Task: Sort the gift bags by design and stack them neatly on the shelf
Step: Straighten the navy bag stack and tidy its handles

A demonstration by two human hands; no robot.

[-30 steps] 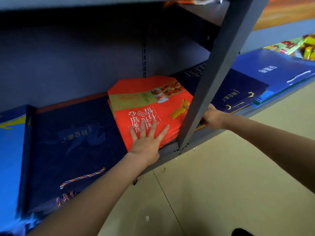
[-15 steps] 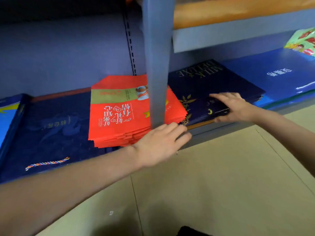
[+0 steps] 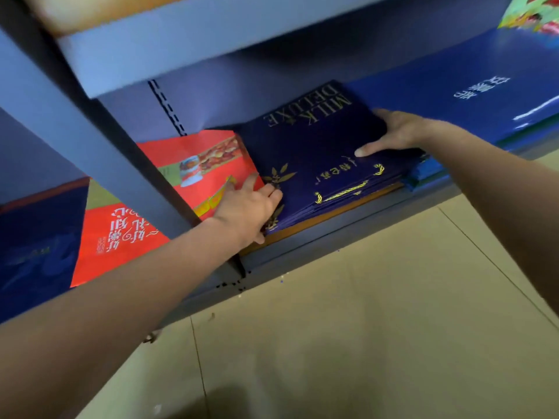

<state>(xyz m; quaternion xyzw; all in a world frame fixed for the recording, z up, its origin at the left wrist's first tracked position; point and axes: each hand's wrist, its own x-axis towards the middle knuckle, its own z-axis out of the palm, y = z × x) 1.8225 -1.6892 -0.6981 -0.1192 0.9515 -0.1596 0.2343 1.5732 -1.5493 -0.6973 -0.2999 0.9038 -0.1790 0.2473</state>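
Both hands grip the navy bag stack (image 3: 314, 152) on the shelf (image 3: 332, 237): left hand (image 3: 246, 211) at its left edge, right hand (image 3: 393, 131) at its right edge, beside the red bags (image 3: 208, 164).

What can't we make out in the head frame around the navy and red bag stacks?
- Head view: red stack, middle band hidden by the shelf upright.
- Left hand: fingertips tucked at the navy MILK DELUXE stack edge; grip unclear.
- Right hand: fingers hidden behind the stack's far side.
- Bag count per stack: edges too thin and blurred.
- Colourful bags, top right: cut off by the frame.
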